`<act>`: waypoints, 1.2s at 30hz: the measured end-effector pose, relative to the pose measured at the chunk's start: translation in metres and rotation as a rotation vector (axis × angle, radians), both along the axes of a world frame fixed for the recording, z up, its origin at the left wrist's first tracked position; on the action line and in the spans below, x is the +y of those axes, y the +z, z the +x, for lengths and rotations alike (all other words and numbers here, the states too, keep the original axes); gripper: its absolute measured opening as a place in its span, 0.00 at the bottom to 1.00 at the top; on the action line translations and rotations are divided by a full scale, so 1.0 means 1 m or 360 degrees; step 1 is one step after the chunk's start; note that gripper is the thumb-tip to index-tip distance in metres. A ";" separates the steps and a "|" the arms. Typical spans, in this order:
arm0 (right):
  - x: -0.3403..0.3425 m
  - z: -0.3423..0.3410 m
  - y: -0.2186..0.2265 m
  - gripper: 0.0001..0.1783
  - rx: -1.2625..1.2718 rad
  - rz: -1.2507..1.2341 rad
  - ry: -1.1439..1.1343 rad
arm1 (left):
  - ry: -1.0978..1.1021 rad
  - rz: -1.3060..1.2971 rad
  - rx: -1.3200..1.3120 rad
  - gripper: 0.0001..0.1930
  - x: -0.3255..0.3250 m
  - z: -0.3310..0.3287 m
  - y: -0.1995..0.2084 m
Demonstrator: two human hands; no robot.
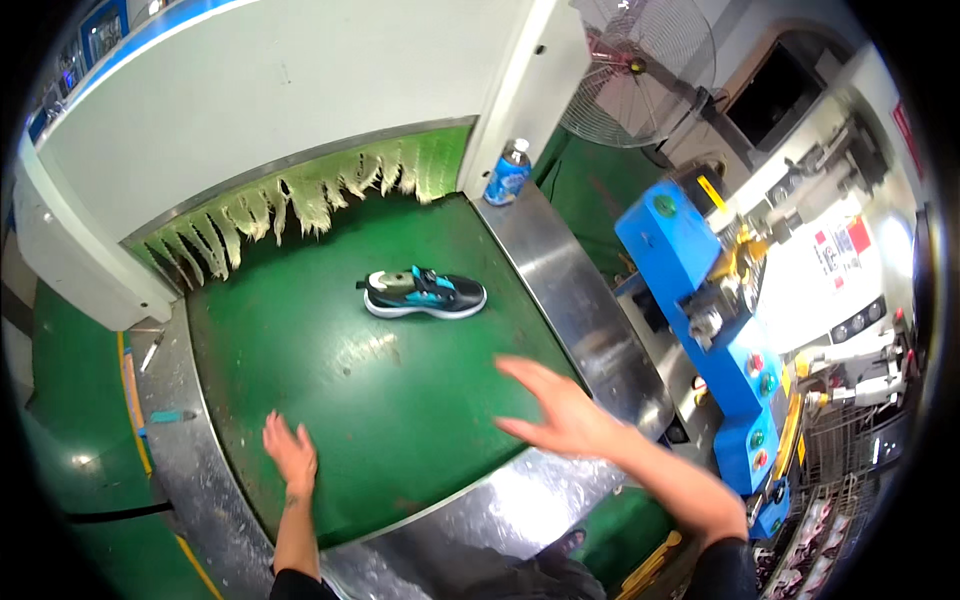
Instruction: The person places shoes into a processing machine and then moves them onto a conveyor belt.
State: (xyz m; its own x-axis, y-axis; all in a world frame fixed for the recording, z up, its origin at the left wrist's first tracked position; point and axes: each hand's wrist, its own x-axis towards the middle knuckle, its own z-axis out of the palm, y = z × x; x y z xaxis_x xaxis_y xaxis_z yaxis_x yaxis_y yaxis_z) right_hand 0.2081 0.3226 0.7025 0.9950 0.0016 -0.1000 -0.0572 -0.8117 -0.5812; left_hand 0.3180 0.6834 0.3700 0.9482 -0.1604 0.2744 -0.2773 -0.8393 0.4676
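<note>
A black sneaker [440,296] with turquoise accents and a white sole lies on the green belt surface [400,440], its toe toward the right. Something olive-green fills its opening. My left hand [290,452] hovers over the near left part of the belt, fingers apart and holding nothing. To the right, my right hand [560,412] is stretched out with thumb and fingers spread, nearer to the shoe than the left one. Neither hand touches the sneaker.
A ragged green strip curtain [300,205] hangs from the white machine housing [300,80] at the far side. A blue-labelled bottle [508,175] stands on the right metal edge. Beyond are a blue control box [665,235] and a fan [640,65]. A turquoise-handled tool [172,416] lies left.
</note>
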 end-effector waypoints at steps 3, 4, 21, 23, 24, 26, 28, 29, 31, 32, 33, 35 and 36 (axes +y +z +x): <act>0.007 0.145 -0.058 0.43 -0.0302 -0.0586 0.0671 | 0.0189 -0.0085 0.0072 0.21 0.039 -0.023 0.004; -0.011 0.175 -0.080 0.42 -0.0289 -0.0807 0.0610 | 0.0246 -0.0119 0.0064 0.21 0.019 -0.032 0.014; 0.041 -0.261 -0.040 0.41 0.0483 0.0862 -0.0998 | 0.0060 -0.1053 0.1456 0.25 -0.068 -0.109 0.087; 0.047 -0.290 0.001 0.38 0.0636 0.0538 -0.0768 | -0.0625 -0.0808 0.2595 0.44 -0.102 -0.143 0.141; 0.028 -0.302 0.010 0.37 0.0367 0.0432 -0.0332 | -0.0820 -0.0661 0.2981 0.49 -0.131 -0.183 0.183; 0.012 -0.317 0.021 0.38 -0.0146 0.0041 0.0477 | -0.1036 -0.0648 0.3273 0.49 -0.165 -0.252 0.249; 0.009 -0.334 0.047 0.33 -0.0652 -0.0148 0.0617 | -0.0759 -0.0814 0.3049 0.38 -0.176 -0.287 0.273; 0.004 -0.349 0.052 0.33 -0.0838 -0.0288 0.0547 | -0.0547 -0.0952 0.3043 0.34 -0.189 -0.299 0.303; 0.009 -0.401 0.022 0.42 -0.0918 0.0252 -0.0319 | -0.0863 -0.1740 0.3186 0.33 -0.172 -0.308 0.273; 0.025 -0.426 0.006 0.45 -0.0950 0.1020 -0.0761 | -0.1043 -0.1913 0.2796 0.35 -0.172 -0.320 0.265; 0.032 -0.453 -0.001 0.48 -0.0852 0.1768 -0.1214 | -0.1269 -0.2325 0.2886 0.33 -0.200 -0.354 0.307; 0.035 -0.487 0.000 0.52 -0.0357 0.1699 -0.0983 | -0.1155 -0.2031 0.3396 0.32 -0.213 -0.369 0.275; 0.046 -0.487 0.011 0.50 -0.0395 0.1362 -0.1109 | -0.1103 -0.1830 0.3090 0.31 -0.220 -0.386 0.269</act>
State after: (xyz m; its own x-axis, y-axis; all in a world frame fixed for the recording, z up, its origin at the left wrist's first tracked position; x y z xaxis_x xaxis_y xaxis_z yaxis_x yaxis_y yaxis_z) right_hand -0.2792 0.3682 0.7136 0.7981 -0.5879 -0.1320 -0.1473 0.0221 -0.9888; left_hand -0.0680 0.4635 0.6385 0.0144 -0.9364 -0.3505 0.8711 -0.1603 0.4642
